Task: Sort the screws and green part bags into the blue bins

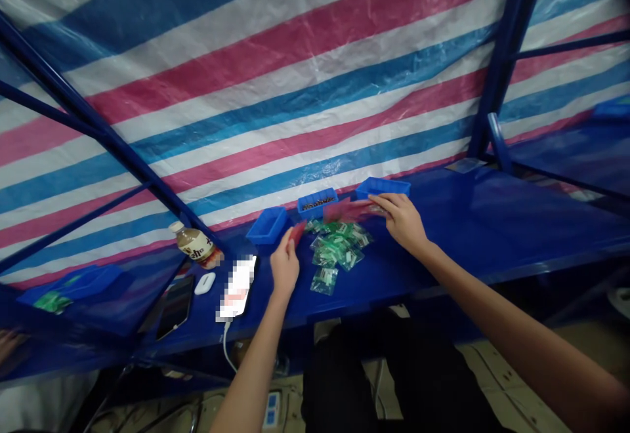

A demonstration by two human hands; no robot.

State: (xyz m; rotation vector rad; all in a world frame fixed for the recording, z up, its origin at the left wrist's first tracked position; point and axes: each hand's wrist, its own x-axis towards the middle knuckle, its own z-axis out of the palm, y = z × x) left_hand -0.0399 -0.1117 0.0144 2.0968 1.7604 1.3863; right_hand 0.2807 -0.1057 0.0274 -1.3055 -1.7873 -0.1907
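My left hand (284,266) is closed on a small red plastic bag (297,232), held upright just left of the pile. My right hand (404,222) pinches the end of another red plastic bag (348,210), which is smeared by motion and stretches leftward over the pile. Between and below the hands lie several clear packets with green contents (339,246), heaped on the blue table (462,223). One packet (324,280) rests nearer the front edge. What is inside the red bags cannot be made out.
Behind the pile stand three blue bins: a left one (266,226), a middle one (317,202) holding small dark pieces, and a right one (382,187). To the left are a bottle (197,247), a white case (205,283), a lit phone (237,288) on a cable and a dark phone (176,307).
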